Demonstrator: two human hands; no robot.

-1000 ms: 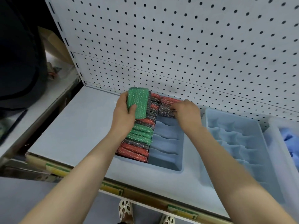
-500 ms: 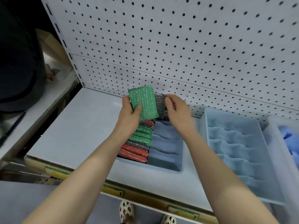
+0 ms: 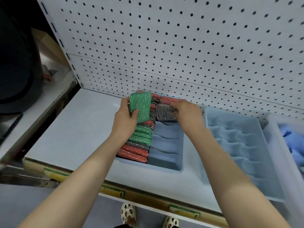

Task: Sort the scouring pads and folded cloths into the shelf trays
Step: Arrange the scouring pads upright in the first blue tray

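On the shelf: two pale blue divided trays sit side by side in front of a white pegboard back wall (image 3: 181, 46), and both arms reach in from below
Left hand: the left hand (image 3: 126, 119) grips a green scouring pad (image 3: 141, 106), thumb across its lower front, fingers curled behind, holding it upright just above the back of the left column
Right hand: the right hand (image 3: 187, 112) has its fingers curled onto a silver scouring pad (image 3: 166, 112) and holds it tilted at the top of the right column, over the compartments
Left tray: the left tray (image 3: 164, 167) has its left column packed from front to back with pads standing on edge, red ones at the front, then silver, then green, more red and dark ones behind
Right column: its near compartments show bare blue dividers, and red scouring pads (image 3: 167, 100) lie at the far end, just behind the silver one
Right tray: the right tray (image 3: 246, 145) lies just beside the first, its wavy dividers showing all the way down
Far right: a white bin (image 3: 279, 145) touches the edge of view with blue cloths (image 3: 294, 140) bunched inside, how they are folded I cannot tell
Shelf front: a wood-coloured strip carries green and yellow price labels (image 3: 113, 193)
Below: patterned shoes (image 3: 128, 214) stand on the grey floor
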